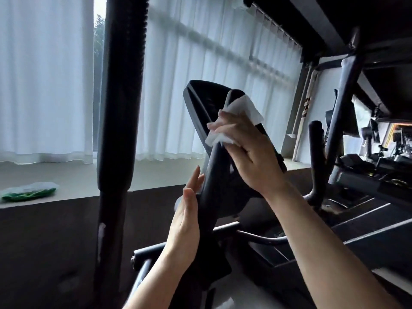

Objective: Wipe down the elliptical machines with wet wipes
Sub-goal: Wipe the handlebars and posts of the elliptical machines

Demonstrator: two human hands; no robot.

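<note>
White curtains (44,74) cover the windows behind a pale ledge (66,175), where a green-and-clear pack (29,191), perhaps the wipes, lies at 9 o'clock, well away from both hands. A thick black upright (121,108) of the elliptical stands near the camera on the left; more dark gym machines (367,163) crowd the right, toward 3 o'clock.

At centre is the machine's console (200,101) on its post (214,175). The post's long axis leans from about 7 o'clock low down to 1 o'clock at the console. The right hand (247,152) is at the top of that line, its fingers (217,126) closed around a crumpled white wipe (243,110) and pressing it against the console's back edge. The left hand (187,219) is lower, open and flat, fingers straight, its palm against the post's left side as if to steady it; it holds nothing.

The wipe is the working thing, and the right hand already has it on the machine, so that hand is the nearer one for whatever stroke follows. The unwiped length of the post appears to run down and toward the person, at 7 o'clock from the wipe, so a downward stroke along that axis would meet the left hand, which would likely need to shift. Whether the console's face is already clean cannot be told.
</note>
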